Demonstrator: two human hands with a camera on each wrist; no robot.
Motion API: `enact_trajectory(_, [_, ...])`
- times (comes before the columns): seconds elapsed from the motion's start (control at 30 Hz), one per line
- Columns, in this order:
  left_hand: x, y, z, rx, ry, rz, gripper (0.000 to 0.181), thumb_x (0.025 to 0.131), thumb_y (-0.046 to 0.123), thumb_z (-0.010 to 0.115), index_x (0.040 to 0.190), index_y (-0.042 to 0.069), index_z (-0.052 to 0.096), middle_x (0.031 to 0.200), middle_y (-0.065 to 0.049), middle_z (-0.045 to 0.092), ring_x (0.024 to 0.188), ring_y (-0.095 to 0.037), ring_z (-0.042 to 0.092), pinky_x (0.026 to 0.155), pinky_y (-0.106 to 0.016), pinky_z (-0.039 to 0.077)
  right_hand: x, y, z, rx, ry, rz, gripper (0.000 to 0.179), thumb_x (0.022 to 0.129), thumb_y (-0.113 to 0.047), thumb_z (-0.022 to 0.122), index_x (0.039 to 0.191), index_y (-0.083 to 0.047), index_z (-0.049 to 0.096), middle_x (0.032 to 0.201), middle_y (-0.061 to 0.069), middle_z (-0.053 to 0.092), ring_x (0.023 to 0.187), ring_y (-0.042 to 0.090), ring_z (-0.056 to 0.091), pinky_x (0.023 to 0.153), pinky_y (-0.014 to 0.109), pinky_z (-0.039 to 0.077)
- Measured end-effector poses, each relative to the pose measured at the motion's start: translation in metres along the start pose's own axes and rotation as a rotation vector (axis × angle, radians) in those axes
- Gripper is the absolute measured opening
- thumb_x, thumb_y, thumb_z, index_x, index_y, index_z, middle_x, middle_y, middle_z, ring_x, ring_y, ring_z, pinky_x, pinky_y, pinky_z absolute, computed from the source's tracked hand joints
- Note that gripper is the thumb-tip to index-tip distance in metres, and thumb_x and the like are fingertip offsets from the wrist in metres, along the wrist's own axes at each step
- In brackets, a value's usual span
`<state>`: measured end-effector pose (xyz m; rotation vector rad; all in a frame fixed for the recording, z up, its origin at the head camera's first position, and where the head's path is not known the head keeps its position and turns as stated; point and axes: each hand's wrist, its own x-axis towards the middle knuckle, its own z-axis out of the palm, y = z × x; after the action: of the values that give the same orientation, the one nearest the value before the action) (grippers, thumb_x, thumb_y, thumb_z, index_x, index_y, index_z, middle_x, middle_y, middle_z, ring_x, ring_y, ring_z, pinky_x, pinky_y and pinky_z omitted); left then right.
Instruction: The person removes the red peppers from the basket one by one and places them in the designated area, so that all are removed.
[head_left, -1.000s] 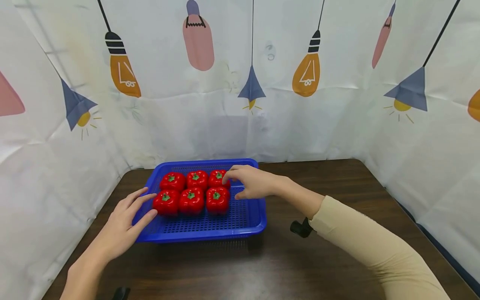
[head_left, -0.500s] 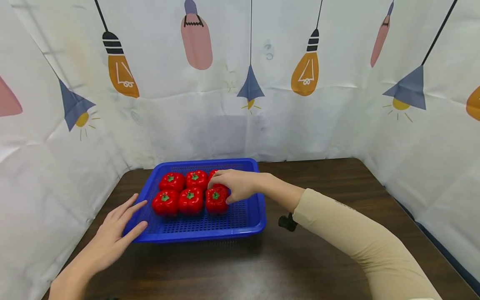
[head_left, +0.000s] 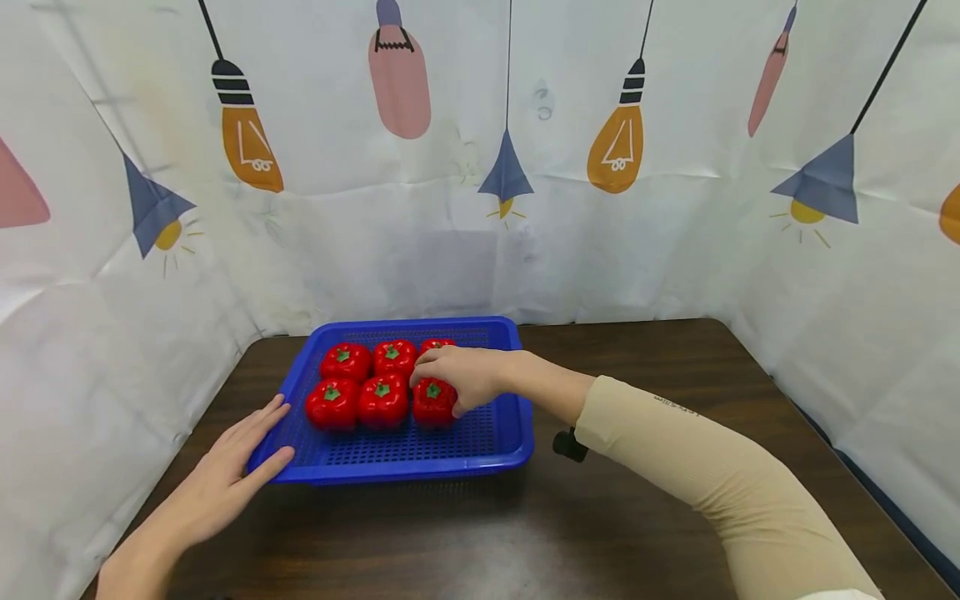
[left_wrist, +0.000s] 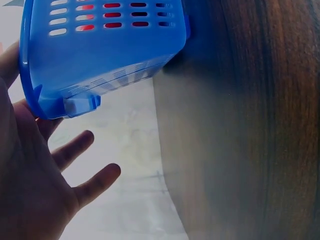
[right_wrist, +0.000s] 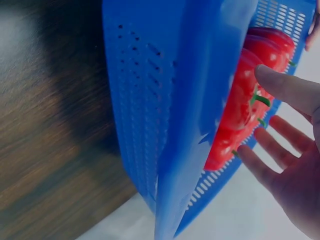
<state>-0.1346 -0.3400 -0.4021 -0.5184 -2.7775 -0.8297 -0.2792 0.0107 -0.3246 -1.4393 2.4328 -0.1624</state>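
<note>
Holey blue basket (head_left: 420, 468), six shiny red peppers (head_left: 383, 403) inside, left hand (head_left: 227, 468) spread beside, right hand (head_left: 467, 373) around one, can't tell if gripping

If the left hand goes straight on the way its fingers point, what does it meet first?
Most likely the blue basket's left rim: the left hand overlaps it in the head view, though contact is hard to judge. Just beyond lie the red peppers.
</note>
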Motion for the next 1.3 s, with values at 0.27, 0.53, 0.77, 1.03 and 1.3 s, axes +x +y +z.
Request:
enact_trajectory(0.27, [0.001,-0.003,0.002,-0.008,0.019,0.019,0.067,0.103,0.023,0.063,0.161,0.006,0.032,0.165,-0.021,0.026,0.151,-0.048,0.015,0.123,-0.038,0.0,0.005,0.002,0.0,-0.027,-0.018,-0.032,0.064,0.085,-0.003,0.079,0.144,-0.015,0.057,0.156,0.006,0.041,0.144,0.023,0.034,0.098,0.029,0.049])
enact_trajectory(0.53, [0.001,-0.006,0.003,-0.018,0.043,0.045,0.066,0.102,0.02,0.065,0.158,0.001,0.036,0.166,-0.02,0.026,0.151,-0.047,0.015,0.116,-0.018,0.0,0.015,0.001,0.0,-0.062,-0.042,-0.031,0.058,0.084,0.002,0.076,0.137,-0.016,0.06,0.148,0.003,0.048,0.134,0.018,0.042,0.092,0.025,0.051])
enact_trajectory(0.77, [0.0,-0.011,0.004,-0.039,0.06,0.07,0.064,0.101,0.016,0.064,0.157,0.0,0.036,0.167,-0.019,0.023,0.153,-0.036,0.013,0.112,-0.013,0.002,0.018,-0.002,0.0,-0.069,-0.076,-0.029,0.057,0.086,0.003,0.075,0.136,-0.018,0.06,0.141,0.001,0.051,0.123,0.016,0.048,0.083,0.022,0.052])
enact_trajectory(1.03, [-0.001,-0.013,0.008,-0.031,0.078,0.089,0.063,0.1,0.015,0.064,0.156,-0.001,0.038,0.166,-0.02,0.023,0.153,-0.039,0.013,0.114,-0.016,0.001,0.019,-0.003,0.006,-0.086,-0.084,-0.027,0.061,0.085,0.004,0.076,0.139,-0.021,0.059,0.152,0.003,0.044,0.121,0.016,0.05,0.077,0.019,0.051])
enact_trajectory(1.3, [-0.002,-0.011,0.008,-0.04,0.055,0.076,0.064,0.102,0.016,0.062,0.158,0.001,0.034,0.168,-0.017,0.02,0.147,-0.05,0.018,0.116,-0.019,0.001,0.021,-0.002,0.008,-0.105,-0.082,-0.009,0.06,0.086,0.001,0.079,0.138,-0.023,0.06,0.151,0.005,0.042,0.105,0.014,0.054,0.071,0.019,0.05])
